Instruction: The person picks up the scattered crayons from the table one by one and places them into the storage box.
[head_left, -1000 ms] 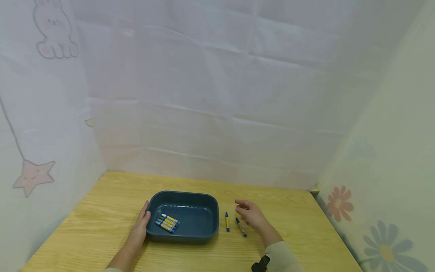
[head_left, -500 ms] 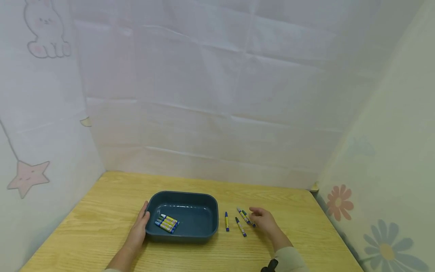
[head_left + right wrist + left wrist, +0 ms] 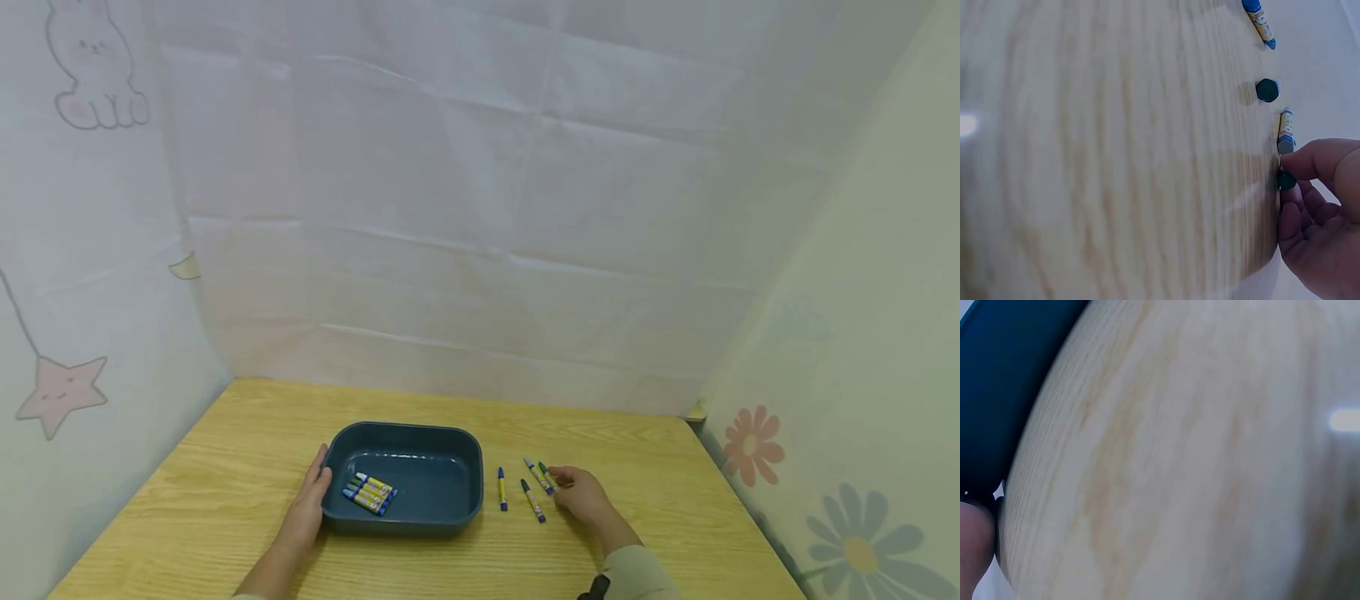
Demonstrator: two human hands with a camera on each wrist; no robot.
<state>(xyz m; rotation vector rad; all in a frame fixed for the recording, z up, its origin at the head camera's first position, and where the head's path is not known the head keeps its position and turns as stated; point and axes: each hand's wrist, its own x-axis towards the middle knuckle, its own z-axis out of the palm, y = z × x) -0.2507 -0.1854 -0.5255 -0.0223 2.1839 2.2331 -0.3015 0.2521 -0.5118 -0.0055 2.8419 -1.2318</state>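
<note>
A dark blue rectangular baking dish [image 3: 442, 500] stands on the wooden table, with several yellow-and-blue crayons [image 3: 371, 493] lying side by side in its left part. My left hand [image 3: 303, 508] rests against the dish's left outer wall, fingers fairly straight. Right of the dish, my right hand [image 3: 585, 497] pinches a green-tipped crayon [image 3: 543, 468] at its near end; in the right wrist view that crayon's dark end shows between thumb and fingers. A pale-tipped crayon [image 3: 536, 473] lies right beside it. Closer to the dish are a dark-tipped crayon [image 3: 533, 502] and a blue-tipped crayon [image 3: 502, 490].
The yellow wood-grain table [image 3: 285, 408] meets a pale fabric backdrop [image 3: 465, 250] at its far edge. More printed fabric stands at both sides, with a pink star [image 3: 63, 393] on the left and flowers [image 3: 753, 446] on the right.
My right hand has moved right and nearer, uncovering the pale-tipped and green-tipped crayons, then slightly left onto the green-tipped one. My left hand and the dish stay in place.
</note>
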